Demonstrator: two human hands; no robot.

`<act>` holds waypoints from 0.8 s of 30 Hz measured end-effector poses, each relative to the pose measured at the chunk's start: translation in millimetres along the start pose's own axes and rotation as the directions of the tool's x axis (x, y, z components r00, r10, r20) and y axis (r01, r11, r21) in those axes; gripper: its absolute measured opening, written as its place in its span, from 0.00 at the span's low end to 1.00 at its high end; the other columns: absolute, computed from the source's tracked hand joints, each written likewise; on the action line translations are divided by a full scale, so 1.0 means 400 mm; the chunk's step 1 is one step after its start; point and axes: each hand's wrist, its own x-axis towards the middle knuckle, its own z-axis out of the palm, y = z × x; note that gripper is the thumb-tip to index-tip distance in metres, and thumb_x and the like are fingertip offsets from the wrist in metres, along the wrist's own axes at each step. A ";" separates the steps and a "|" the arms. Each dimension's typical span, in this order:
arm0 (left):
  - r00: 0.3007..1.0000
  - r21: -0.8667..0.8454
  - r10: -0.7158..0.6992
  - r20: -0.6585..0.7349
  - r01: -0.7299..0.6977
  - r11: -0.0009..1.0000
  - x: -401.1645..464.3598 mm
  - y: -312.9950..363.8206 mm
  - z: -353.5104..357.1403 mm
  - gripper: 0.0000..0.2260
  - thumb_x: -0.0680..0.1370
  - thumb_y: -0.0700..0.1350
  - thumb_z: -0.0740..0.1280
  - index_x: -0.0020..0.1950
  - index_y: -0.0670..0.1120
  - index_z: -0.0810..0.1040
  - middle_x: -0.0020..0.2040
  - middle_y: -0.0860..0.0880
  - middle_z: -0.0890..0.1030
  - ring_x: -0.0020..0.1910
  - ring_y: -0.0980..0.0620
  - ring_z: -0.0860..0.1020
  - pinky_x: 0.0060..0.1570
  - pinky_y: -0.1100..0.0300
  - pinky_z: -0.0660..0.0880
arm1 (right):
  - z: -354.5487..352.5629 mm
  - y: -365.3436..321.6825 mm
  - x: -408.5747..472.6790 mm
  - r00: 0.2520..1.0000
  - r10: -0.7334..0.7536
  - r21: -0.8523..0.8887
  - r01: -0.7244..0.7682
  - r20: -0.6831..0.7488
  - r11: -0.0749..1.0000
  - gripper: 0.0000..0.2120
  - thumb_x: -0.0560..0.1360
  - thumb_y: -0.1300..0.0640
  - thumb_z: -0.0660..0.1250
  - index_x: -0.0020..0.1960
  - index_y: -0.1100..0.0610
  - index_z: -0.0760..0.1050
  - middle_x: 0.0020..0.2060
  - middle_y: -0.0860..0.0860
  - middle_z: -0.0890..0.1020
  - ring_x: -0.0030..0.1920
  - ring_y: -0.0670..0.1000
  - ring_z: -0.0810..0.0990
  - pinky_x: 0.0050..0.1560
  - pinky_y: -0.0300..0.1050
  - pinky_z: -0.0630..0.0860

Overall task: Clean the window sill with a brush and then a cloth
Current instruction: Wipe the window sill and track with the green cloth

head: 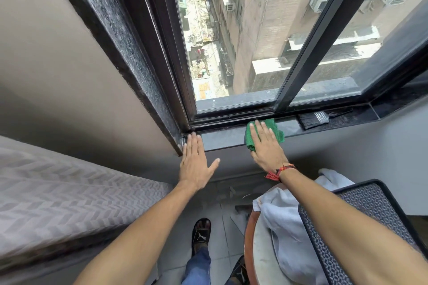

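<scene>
- Cloth (pixel 266 132) work is the step I judge to be in hand: the green rag lies bunched on the dark window sill (pixel 222 140), about midway between the left corner and the brush.
- My right hand (pixel 266 148) lies flat on top of the rag, fingers spread and extended, palm pressing down, not pinching. It has hold of the cloth only by pressure, which suits wiping because the whole palm drives the fabric along the stone.
- My left hand (pixel 196 159) is open and empty, fingertips resting on the sill's left end by the frame corner, thumb splayed off the front edge. I read this as a brace, steadying the lean toward the glass.
- Brush (pixel 316 119) rests on the sill well to the right of the cloth, bristles pointing left, handle pointing right toward the far corner. Parked there it lies clear of the stretch between my hands, so I take the brushing as finished.
- Sill looks smoother and greyer between the hands, while specks show near the brush, so I would say that right stretch wants the cloth next.
- Window track (pixel 231 118) behind the rag is dark; I cannot tell whether it is clean.
</scene>
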 end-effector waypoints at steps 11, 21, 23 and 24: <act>0.997 -0.201 0.048 -0.064 -0.060 0.978 -0.037 -0.012 -0.049 0.33 0.81 0.37 0.54 0.84 0.37 0.43 0.85 0.39 0.43 0.85 0.45 0.42 0.84 0.50 0.45 | 0.040 -0.285 0.046 0.956 -0.292 0.049 0.294 -0.032 0.955 0.40 0.76 0.62 0.58 0.81 0.61 0.42 0.82 0.57 0.45 0.82 0.56 0.43 0.82 0.54 0.45; 0.981 -0.064 0.186 -0.047 -0.189 0.980 -0.009 0.116 -0.034 0.31 0.86 0.49 0.53 0.83 0.35 0.48 0.85 0.36 0.49 0.85 0.39 0.48 0.83 0.45 0.48 | -0.049 -0.132 0.044 0.956 -0.290 0.326 0.288 -0.041 0.900 0.46 0.75 0.53 0.70 0.81 0.62 0.46 0.81 0.55 0.55 0.82 0.53 0.51 0.81 0.54 0.54; 0.990 0.023 0.135 -0.032 -0.135 0.991 -0.004 0.134 -0.016 0.32 0.87 0.57 0.49 0.84 0.37 0.47 0.85 0.36 0.50 0.85 0.38 0.49 0.83 0.43 0.51 | -0.039 -0.056 0.019 0.979 -0.187 0.120 0.195 -0.081 0.973 0.48 0.76 0.40 0.67 0.81 0.63 0.44 0.81 0.56 0.54 0.82 0.54 0.50 0.81 0.55 0.55; 0.992 0.063 0.121 -0.037 -0.118 0.991 -0.002 0.141 -0.010 0.33 0.87 0.59 0.47 0.84 0.39 0.46 0.85 0.37 0.50 0.84 0.38 0.49 0.83 0.43 0.52 | -0.030 -0.017 0.004 0.988 -0.133 0.047 0.137 -0.080 0.989 0.49 0.76 0.36 0.63 0.81 0.63 0.43 0.81 0.56 0.52 0.82 0.55 0.50 0.81 0.54 0.55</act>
